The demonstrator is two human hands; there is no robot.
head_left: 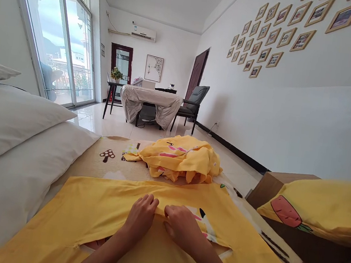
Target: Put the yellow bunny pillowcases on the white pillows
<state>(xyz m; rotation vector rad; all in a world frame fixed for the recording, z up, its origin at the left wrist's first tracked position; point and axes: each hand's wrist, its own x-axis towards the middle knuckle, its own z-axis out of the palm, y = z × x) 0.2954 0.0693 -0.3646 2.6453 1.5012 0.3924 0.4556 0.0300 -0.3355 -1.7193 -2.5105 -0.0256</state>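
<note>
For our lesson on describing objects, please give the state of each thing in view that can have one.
Left hand: fingers curled on yellow cloth
Right hand: fingers curled on yellow cloth
Yellow cloth: spread out, opening gaping
Yellow bundle: crumpled
Carrot-print item: lying on brown box
Table: draped
Chair: unoccupied
White pillows: stacked
Right-hand brown door: looks shut

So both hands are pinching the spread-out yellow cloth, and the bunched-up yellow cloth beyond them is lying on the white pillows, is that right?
Not quite: the bunched-up yellow cloth lies on the patterned blanket, not on the white pillows, as the head view shows. The left hand and right hand are indeed pinching the spread-out yellow cloth.
</note>
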